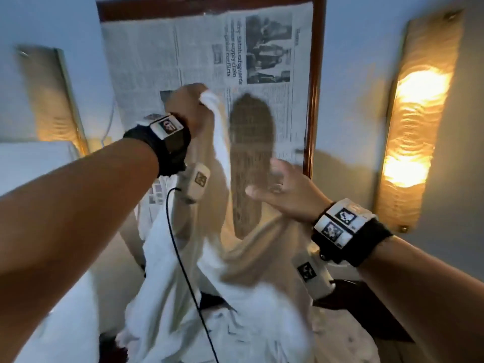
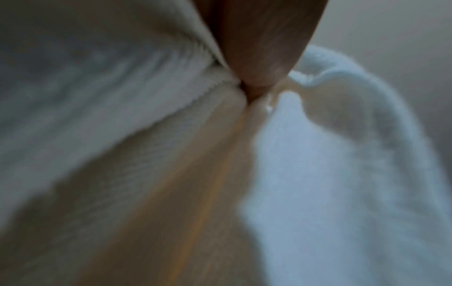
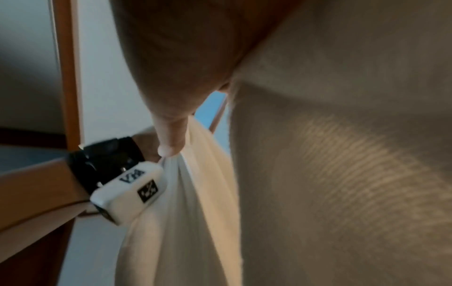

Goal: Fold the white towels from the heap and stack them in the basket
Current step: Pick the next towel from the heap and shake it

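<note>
My left hand (image 1: 193,100) is raised high and pinches a corner of a white towel (image 1: 222,158). The towel hangs down from it and loops up into my right hand (image 1: 275,187), which is lower and to the right and holds its edge; motion blurs those fingers. Up close, the left fingertips (image 2: 257,48) pinch the towel (image 2: 318,174) at its hem. The right palm (image 3: 176,58) lies against the towel (image 3: 342,154). The towel's lower end falls onto the heap of white towels (image 1: 235,323) below my arms. No basket is in view.
A wood-framed panel covered in newspaper (image 1: 209,61) stands straight ahead. Lit wall lamps flank it at the right (image 1: 416,127) and left (image 1: 52,95). White bedding (image 1: 31,163) lies at the left, dark furniture (image 1: 366,310) at the lower right. A black cable (image 1: 183,258) dangles from my left wrist.
</note>
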`<state>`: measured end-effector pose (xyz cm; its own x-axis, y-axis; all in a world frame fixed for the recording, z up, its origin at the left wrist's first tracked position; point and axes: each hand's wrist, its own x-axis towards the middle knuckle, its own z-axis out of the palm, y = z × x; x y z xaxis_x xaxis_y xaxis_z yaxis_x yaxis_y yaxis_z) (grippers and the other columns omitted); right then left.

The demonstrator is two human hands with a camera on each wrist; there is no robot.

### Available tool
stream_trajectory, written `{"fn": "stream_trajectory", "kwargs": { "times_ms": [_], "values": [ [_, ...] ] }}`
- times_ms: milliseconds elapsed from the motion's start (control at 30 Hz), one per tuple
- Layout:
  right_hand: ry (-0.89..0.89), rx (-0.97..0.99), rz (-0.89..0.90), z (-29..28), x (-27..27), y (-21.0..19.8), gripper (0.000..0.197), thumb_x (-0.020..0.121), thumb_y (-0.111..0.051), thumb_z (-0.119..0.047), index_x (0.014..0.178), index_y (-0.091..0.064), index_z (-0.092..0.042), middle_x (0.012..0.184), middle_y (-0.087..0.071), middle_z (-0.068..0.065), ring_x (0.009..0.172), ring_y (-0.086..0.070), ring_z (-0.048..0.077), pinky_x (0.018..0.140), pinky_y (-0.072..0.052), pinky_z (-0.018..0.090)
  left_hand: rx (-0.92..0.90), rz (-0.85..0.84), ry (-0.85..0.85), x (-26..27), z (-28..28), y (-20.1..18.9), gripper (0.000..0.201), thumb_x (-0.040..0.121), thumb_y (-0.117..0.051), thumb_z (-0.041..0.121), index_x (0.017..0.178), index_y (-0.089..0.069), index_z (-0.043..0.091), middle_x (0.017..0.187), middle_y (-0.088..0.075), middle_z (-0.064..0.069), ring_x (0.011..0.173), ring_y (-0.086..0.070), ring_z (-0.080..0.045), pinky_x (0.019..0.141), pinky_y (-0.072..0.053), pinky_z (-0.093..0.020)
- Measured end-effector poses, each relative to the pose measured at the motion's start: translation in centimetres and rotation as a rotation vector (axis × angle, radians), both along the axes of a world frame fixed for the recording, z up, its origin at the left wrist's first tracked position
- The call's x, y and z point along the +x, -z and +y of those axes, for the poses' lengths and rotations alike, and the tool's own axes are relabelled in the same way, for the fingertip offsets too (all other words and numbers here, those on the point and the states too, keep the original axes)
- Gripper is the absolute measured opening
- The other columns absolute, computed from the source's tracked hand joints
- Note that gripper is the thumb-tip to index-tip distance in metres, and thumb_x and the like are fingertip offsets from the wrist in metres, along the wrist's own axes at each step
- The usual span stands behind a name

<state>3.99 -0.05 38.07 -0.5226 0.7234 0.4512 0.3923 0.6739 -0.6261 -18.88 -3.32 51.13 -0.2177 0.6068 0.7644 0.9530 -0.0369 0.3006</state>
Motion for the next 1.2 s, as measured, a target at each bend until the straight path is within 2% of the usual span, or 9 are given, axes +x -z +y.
{"fn": "stream_trajectory", "kwargs": {
  "times_ms": [100,167,233,433,733,867,933,1067,1200],
  "values": [
    [-0.005,-0.021,0.125,-0.5,-0.1,-3.8,0.098,0.066,-0.066,-0.082,0.143,-0.043,-0.026,0.122,-0.065,-0.015,0.101,-0.064,0.001,0.089,-0.051,0.025,0.053,0.047,0.174,6.8,-2.1,-4.5,0.014,0.083,-0.045,0.014,0.080,-0.058,0.018,0.086,-0.066,-0.012,0.091,-0.065,-0.029,0.068,-0.043,-0.028],
    [-0.002,0.062,0.158,-0.5,1.6,-5.6,0.048,0.082,-0.065,-0.066,0.092,-0.061,-0.019,0.075,-0.063,-0.022,0.063,-0.057,-0.001,0.062,-0.046,0.018,0.026,0.126,0.219,10.0,-3.1,-5.4,0.018,0.075,-0.042,0.023,0.071,-0.056,0.012,0.080,-0.066,-0.017,0.075,-0.061,-0.026,0.066,-0.049,-0.035],
    [0.042,0.144,0.156,0.3,4.2,-6.5,0.050,0.090,-0.062,-0.052,0.070,-0.048,-0.008,0.058,-0.044,-0.007,0.051,-0.043,0.013,0.054,-0.035,0.026,-0.007,0.203,0.211,12.1,-3.4,-5.7,0.027,0.069,-0.038,0.026,0.071,-0.060,0.012,0.074,-0.063,-0.014,0.070,-0.056,-0.027,0.066,-0.047,-0.037],
    [0.300,0.299,0.039,0.5,16.7,-9.4,0.035,0.098,-0.056,-0.035,0.071,-0.052,-0.014,0.064,-0.048,-0.001,0.061,-0.049,0.017,0.053,-0.033,0.029,-0.070,0.311,0.199,16.7,-2.9,-5.5,0.006,0.084,-0.064,0.015,0.085,-0.069,0.013,0.080,-0.061,0.000,0.076,-0.055,-0.019,0.059,-0.038,-0.026],
    [0.643,0.519,-0.195,-5.1,36.8,-13.5,0.030,0.094,-0.062,-0.037,0.072,-0.059,-0.017,0.065,-0.058,-0.002,0.066,-0.055,0.015,0.061,-0.039,0.027,-0.247,0.188,0.470,26.9,2.1,-2.4,0.015,0.089,-0.067,0.031,0.076,-0.068,0.025,0.057,-0.060,0.007,0.043,-0.052,-0.001,0.044,-0.038,-0.014],
    [0.714,0.420,-0.400,-8.9,43.1,-14.6,0.030,0.093,-0.062,-0.045,0.091,-0.071,-0.017,0.078,-0.069,0.000,0.072,-0.063,0.016,0.068,-0.048,0.034,-0.129,-0.199,0.721,33.1,3.9,-3.0,0.022,0.091,-0.056,0.006,0.078,-0.071,0.015,0.052,-0.055,0.001,0.046,-0.045,-0.014,0.049,-0.034,-0.020],
    [0.702,0.379,-0.419,-11.3,44.4,-15.9,0.030,0.090,-0.067,-0.048,0.098,-0.070,-0.020,0.074,-0.064,-0.008,0.061,-0.056,0.000,0.062,-0.044,0.025,-0.050,-0.319,0.850,37.6,3.7,-4.2,0.024,0.095,-0.053,0.019,0.076,-0.065,0.011,0.050,-0.047,0.001,0.048,-0.039,-0.019,0.050,-0.028,-0.024],
    [0.798,0.419,-0.323,-15.8,45.0,-18.9,0.043,0.079,-0.072,-0.059,0.105,-0.067,-0.025,0.061,-0.052,-0.014,0.052,-0.052,-0.010,0.052,-0.035,0.009,-0.056,-0.085,0.954,47.1,0.6,-6.8,0.045,0.097,-0.054,0.048,0.070,-0.062,0.012,0.061,-0.053,-0.002,0.054,-0.044,-0.016,0.052,-0.034,-0.027],
    [0.991,0.321,-0.453,-18.2,46.5,-18.6,0.075,0.066,-0.059,-0.086,0.098,-0.070,-0.019,0.081,-0.067,-0.007,0.076,-0.064,0.005,0.072,-0.053,0.029,-0.100,0.040,1.140,54.5,-2.5,-7.3,0.047,0.090,-0.064,0.046,0.054,-0.057,0.016,0.043,-0.049,0.007,0.039,-0.042,-0.003,0.044,-0.034,-0.020]
  ]
}}
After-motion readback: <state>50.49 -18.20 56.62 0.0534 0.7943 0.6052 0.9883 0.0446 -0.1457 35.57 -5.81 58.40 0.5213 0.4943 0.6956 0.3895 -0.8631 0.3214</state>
